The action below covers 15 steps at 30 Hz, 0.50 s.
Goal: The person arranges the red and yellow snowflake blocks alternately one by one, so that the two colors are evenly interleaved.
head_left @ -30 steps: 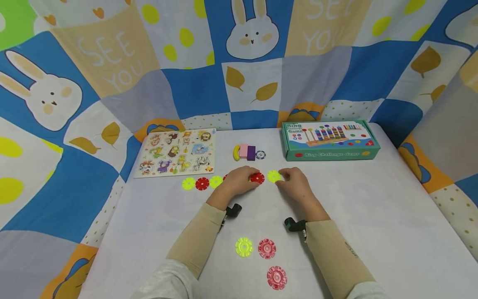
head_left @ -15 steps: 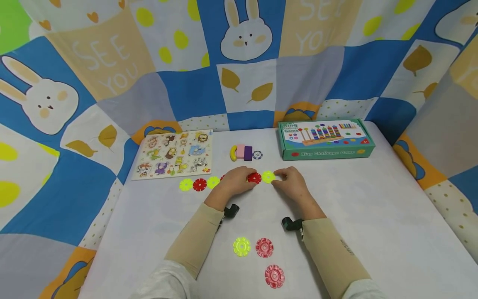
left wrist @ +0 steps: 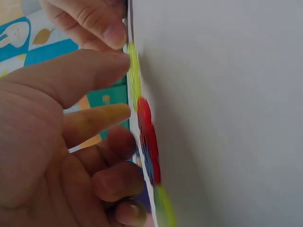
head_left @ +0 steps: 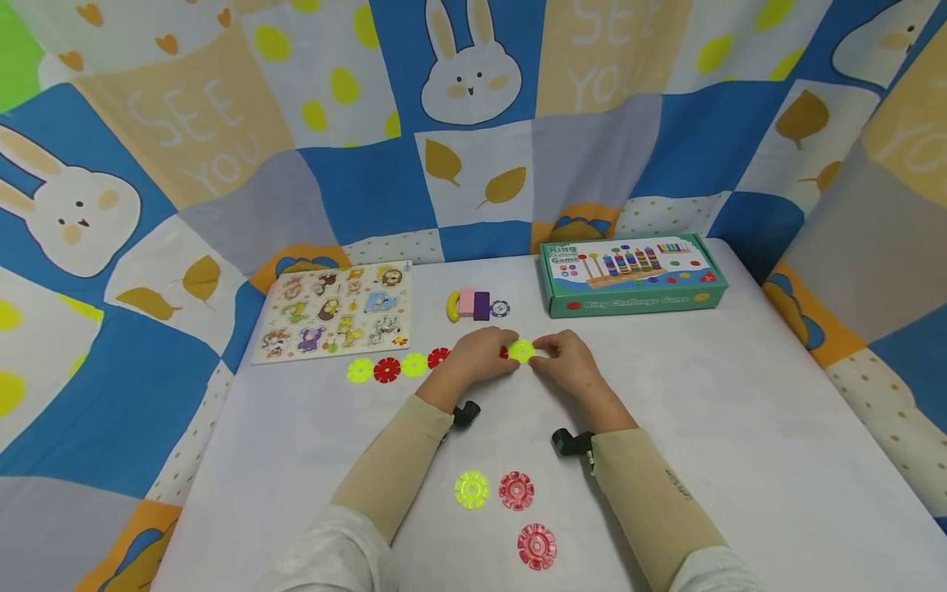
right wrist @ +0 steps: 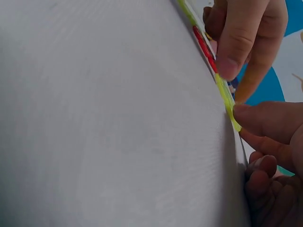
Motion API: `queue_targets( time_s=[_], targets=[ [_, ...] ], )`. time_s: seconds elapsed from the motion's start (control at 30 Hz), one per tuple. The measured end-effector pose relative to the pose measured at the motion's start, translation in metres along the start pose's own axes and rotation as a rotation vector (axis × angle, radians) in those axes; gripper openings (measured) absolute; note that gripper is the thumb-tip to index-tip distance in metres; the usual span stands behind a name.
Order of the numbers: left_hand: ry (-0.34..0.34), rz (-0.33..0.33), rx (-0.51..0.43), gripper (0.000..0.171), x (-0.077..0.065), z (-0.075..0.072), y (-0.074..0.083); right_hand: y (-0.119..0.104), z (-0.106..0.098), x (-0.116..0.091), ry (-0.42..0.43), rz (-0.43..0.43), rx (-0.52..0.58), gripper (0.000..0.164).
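Several flower-shaped notched plastic discs, yellow and red by turns, lie in a row on the white table, from a yellow one (head_left: pixel 360 370) at the left end. My left hand (head_left: pixel 479 358) covers the row's middle and has thumb and index finger on the left side of the rightmost yellow disc (head_left: pixel 521 351). Opposite it, my right hand (head_left: pixel 573 364) pinches that disc's right side. A red disc (left wrist: pixel 150 146) sits just beside it, mostly hidden by my left hand in the head view. Nearer me lie a loose yellow disc (head_left: pixel 472 490) and two loose red discs (head_left: pixel 516 491).
An animal puzzle board (head_left: pixel 336 312) lies behind the row at left. A green Ring Challenge Game box (head_left: pixel 635 276) stands back right. Between them are small pieces: a yellow curved one (head_left: pixel 453 307), a pink block (head_left: pixel 466 303), a purple block (head_left: pixel 482 307) and a patterned round one (head_left: pixel 501 308).
My right hand has brought the yellow disc left, up against the red disc. My left fingers have shifted from the red disc onto the yellow one's edge. The head view has turned slightly.
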<state>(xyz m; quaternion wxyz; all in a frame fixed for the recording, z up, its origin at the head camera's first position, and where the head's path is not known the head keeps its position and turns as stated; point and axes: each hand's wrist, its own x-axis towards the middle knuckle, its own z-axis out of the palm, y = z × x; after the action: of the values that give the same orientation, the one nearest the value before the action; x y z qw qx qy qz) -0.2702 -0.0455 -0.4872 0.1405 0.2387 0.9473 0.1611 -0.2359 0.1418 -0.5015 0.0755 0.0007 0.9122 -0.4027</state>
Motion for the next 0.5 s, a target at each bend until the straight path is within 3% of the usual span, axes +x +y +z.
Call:
queue_targets(
  time_s=[0.13,0.33,0.5],
  targets=[
    [-0.034,0.013,-0.004,0.056,0.005,0.004,0.002,0.002,0.0,-0.001,-0.005,-0.004,0.022,0.032],
    [-0.013,0.007,-0.043,0.053,0.006,0.005,-0.001,0.002,-0.006,-0.004,-0.034,-0.016,0.091,0.032],
    [-0.018,0.028,-0.064,0.054,0.005,0.005,-0.002,0.001,-0.019,-0.027,-0.045,-0.024,0.131,0.032]
  ],
)
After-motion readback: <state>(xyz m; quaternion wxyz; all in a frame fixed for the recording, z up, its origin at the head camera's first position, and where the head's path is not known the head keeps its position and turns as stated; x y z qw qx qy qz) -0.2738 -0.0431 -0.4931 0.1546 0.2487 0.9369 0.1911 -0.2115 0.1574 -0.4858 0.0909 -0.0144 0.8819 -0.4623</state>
